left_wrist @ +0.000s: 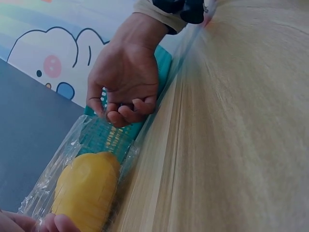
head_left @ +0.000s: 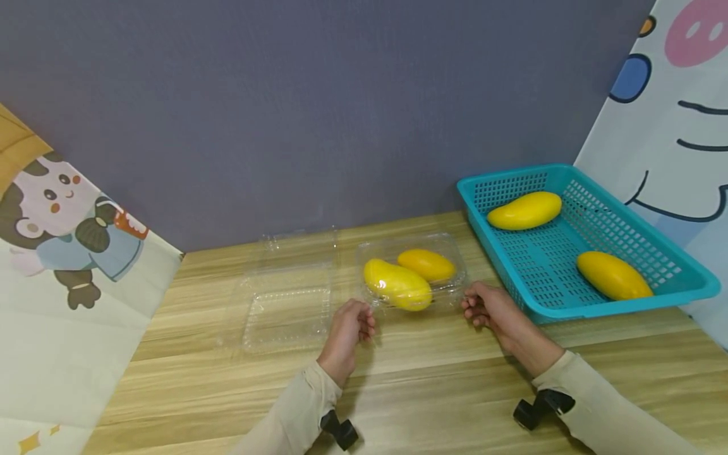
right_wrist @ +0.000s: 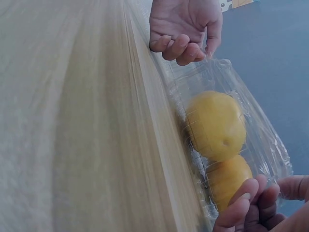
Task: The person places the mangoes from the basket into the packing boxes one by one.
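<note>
Left fingers [head_left: 366, 323] and right fingers [head_left: 476, 311] pinch the clear box [head_left: 387, 248] — uneven pressure could buckle it, jostling the mangoes [head_left: 398, 285] between them.

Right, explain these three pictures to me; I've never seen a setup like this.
There is no machine here, just a person's two bare hands. The wide picture comes from a camera on the head, looking forward and down. The other two come from black cameras worn on the wrists; each looks across the work, so the opposite hand shows near the top.

On the wood-grain tabletop sits a clear plastic clamshell box with two yellow mangoes inside. The left hand and right hand pinch its near corners; whether it is fully closed, I can't tell. To the left lies an open clamshell; to the right, a teal basket holds two more mangoes.
</note>
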Demonstrator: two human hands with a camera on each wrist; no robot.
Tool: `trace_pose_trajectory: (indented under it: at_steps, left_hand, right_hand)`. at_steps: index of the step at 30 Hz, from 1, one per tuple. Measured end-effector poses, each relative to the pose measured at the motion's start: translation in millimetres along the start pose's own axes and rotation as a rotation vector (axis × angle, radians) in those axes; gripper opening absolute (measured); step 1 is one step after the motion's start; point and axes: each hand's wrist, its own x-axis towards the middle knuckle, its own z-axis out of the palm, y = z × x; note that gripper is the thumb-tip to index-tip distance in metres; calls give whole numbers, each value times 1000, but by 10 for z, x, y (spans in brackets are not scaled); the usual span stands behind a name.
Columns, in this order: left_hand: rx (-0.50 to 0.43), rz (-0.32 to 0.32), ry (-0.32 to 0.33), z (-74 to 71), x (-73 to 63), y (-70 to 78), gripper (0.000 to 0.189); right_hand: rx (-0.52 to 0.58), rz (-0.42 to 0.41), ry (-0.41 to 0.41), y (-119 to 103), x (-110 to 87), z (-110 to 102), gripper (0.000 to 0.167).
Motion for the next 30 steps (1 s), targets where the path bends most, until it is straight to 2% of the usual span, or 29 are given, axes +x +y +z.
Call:
trace_pose_trajectory:
  at_steps: [8,21,30]
  left_hand:
    - [-17,-30,13,14,-19,16,20]
    - [-35,-16,21,16,-25,22,22]
    - [-36,-6,16,11,-3,6,23]
  right_hand:
    - [8,-15,-12,-2,2,8,25]
    - [21,-28,-41,4,19,-21,27]
    - [17,-27,-27,2,2,-18,28]
